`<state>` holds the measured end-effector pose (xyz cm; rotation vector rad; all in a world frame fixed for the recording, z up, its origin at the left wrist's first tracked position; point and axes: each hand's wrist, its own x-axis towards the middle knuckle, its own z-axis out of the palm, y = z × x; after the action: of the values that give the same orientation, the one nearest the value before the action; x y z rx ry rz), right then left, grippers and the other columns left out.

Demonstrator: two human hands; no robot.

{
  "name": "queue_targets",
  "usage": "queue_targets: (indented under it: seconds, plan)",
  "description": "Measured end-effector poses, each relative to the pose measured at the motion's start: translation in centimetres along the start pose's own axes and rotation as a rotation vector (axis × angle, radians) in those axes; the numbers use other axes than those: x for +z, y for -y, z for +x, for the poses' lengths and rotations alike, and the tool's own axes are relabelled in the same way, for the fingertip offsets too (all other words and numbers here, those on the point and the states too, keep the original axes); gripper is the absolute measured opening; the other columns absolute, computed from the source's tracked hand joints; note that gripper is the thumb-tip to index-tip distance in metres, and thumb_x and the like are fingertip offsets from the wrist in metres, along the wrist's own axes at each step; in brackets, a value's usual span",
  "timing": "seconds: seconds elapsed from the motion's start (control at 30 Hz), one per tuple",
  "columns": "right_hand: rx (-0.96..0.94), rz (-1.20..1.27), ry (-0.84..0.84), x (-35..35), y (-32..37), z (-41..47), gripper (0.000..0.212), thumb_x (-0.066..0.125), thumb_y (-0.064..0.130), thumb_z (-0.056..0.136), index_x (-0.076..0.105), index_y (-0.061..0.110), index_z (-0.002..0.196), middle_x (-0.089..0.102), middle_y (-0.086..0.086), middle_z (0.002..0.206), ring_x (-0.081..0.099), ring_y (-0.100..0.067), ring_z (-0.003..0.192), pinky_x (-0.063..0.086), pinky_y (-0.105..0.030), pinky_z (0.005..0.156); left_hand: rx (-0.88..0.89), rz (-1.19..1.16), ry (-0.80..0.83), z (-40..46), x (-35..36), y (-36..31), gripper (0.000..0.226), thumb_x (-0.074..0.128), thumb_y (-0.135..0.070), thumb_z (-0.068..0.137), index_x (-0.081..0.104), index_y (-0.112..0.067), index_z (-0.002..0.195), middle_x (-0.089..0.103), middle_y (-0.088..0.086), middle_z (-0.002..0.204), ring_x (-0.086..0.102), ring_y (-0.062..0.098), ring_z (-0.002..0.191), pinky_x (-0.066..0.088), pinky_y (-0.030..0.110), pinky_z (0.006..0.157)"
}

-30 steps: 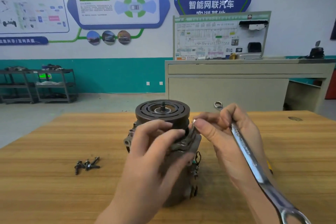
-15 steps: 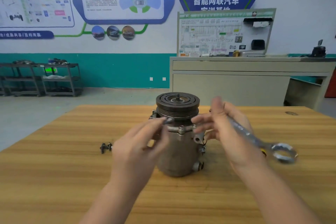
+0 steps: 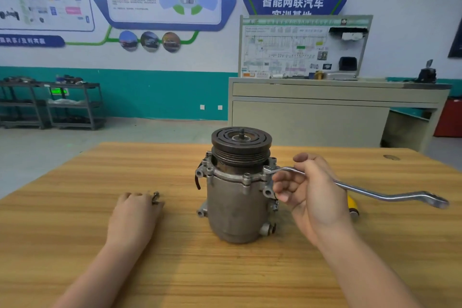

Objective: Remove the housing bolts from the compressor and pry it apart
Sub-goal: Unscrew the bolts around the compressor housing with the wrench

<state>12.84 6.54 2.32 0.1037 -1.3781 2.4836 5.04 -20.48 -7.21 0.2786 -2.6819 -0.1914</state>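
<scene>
The grey compressor [image 3: 237, 207] stands upright mid-table, its dark pulley [image 3: 241, 144] on top. My right hand [image 3: 312, 190] grips a long silver ring wrench [image 3: 375, 194]. The wrench's near ring end sits on a bolt at the right side of the housing flange [image 3: 268, 170]. My left hand [image 3: 132, 215] is low on the table to the left of the compressor. Its curled fingertips pinch a small dark bolt [image 3: 156, 198]. Any other loose bolts there are hidden by the hand.
A yellow object [image 3: 353, 205] lies on the wooden table [image 3: 225, 270] behind my right hand. A beige cabinet [image 3: 312, 112] stands beyond the far table edge, and metal shelves [image 3: 62, 105] stand at the far left wall.
My left hand has carried a bolt from the flange down to the table at the left. My right hand has set the wrench's ring end on the right flange bolt.
</scene>
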Motion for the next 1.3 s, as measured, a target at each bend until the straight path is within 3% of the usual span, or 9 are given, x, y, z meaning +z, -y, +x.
queue_targets:
  seconds: [0.1,0.2,0.43,0.5,0.63,0.87,0.97,1.07,1.3]
  plan:
    - [-0.056,-0.083,-0.060,0.9,-0.4,-0.4,0.023,0.029,-0.002,0.095,0.044,0.015,0.089,0.060,-0.011,0.050,0.056,-0.020,0.040,0.039,-0.022,0.035,0.086,-0.532,-0.164,-1.0,-1.8,-3.2,0.058,0.044,-0.053,0.094,0.056,-0.012,0.133,0.060,0.007,0.131,0.048,0.024,0.126,0.040,0.040,0.106]
    - [-0.151,-0.262,-0.147,2.2,-1.3,-1.1,0.022,0.033,0.003,0.096,0.044,0.020,0.088,0.061,-0.002,0.049,0.056,-0.014,0.041,0.039,-0.020,0.036,0.159,-1.143,-0.044,-2.7,-3.4,-7.9,0.089,0.044,-0.076,0.080,0.024,-0.027,0.150,0.034,-0.007,0.152,0.032,0.007,0.137,0.029,0.030,0.111]
    - [-0.393,-0.467,-0.408,3.1,-3.2,-2.2,0.018,0.054,0.009,0.088,0.046,0.024,0.080,0.063,0.000,0.066,0.057,0.002,0.055,0.043,-0.013,0.052,0.089,-1.143,-0.188,-4.5,-2.3,-13.5,0.134,0.071,-0.073,0.047,-0.002,-0.031,0.152,0.016,-0.006,0.156,0.011,0.012,0.145,0.018,0.045,0.120]
    - [-0.297,-0.384,-0.361,1.9,-2.9,-2.3,0.014,0.058,0.009,0.089,0.052,0.014,0.078,0.068,-0.001,0.062,0.061,-0.004,0.054,0.046,-0.025,0.054,0.070,-1.156,-0.230,-4.6,-1.9,-13.7,0.132,0.071,-0.072,0.048,0.001,-0.031,0.152,0.019,-0.004,0.155,0.015,0.013,0.144,0.020,0.046,0.119]
    - [0.069,-0.083,-0.113,-1.5,-0.1,-0.1,0.023,0.067,0.005,0.080,0.048,0.013,0.068,0.065,-0.008,0.055,0.052,-0.009,0.039,0.029,-0.015,0.030,0.091,-1.248,-0.223,-4.6,-0.7,-13.1,0.126,0.071,-0.070,0.045,0.002,-0.039,0.146,0.018,-0.010,0.152,0.016,0.014,0.145,0.019,0.047,0.119]
    - [0.605,-0.050,0.199,-2.7,2.5,7.4,0.013,0.061,0.013,0.073,0.060,0.006,0.061,0.046,-0.001,0.048,0.034,0.000,0.030,0.020,-0.007,0.026,0.118,-1.323,-0.147,-3.7,0.6,-11.9,0.123,0.074,-0.073,0.040,0.008,-0.051,0.142,0.021,-0.019,0.149,0.022,0.008,0.141,0.024,0.039,0.116]
    - [0.428,-0.026,0.233,-1.9,2.0,8.0,0.022,0.065,0.022,0.072,0.058,0.011,0.054,0.045,-0.002,0.044,0.034,-0.002,0.028,0.020,-0.009,0.026,0.156,-1.386,-0.115,-3.5,0.7,-11.7,0.116,0.074,-0.079,0.038,0.014,-0.059,0.135,0.031,-0.019,0.146,0.032,0.003,0.136,0.030,0.029,0.109]
    - [-0.054,-0.043,0.136,-2.1,1.9,6.6,0.033,0.072,0.021,0.070,0.045,0.018,0.051,0.049,-0.005,0.041,0.036,-0.006,0.027,0.023,-0.011,0.030,0.179,-1.470,-0.106,-3.4,0.6,-11.7,0.104,0.078,-0.071,0.042,0.024,-0.058,0.129,0.040,-0.024,0.137,0.042,-0.004,0.127,0.037,0.023,0.104]
    - [-0.696,-0.613,-0.084,-1.5,-0.8,1.1,0.038,0.064,0.014,0.090,0.046,0.014,0.057,0.062,-0.003,0.052,0.053,-0.008,0.039,0.042,-0.015,0.042,0.098,-1.381,-0.219,-4.1,0.3,-12.1,0.089,0.075,-0.060,0.043,0.029,-0.051,0.118,0.040,-0.011,0.129,0.041,0.006,0.123,0.032,0.020,0.103]
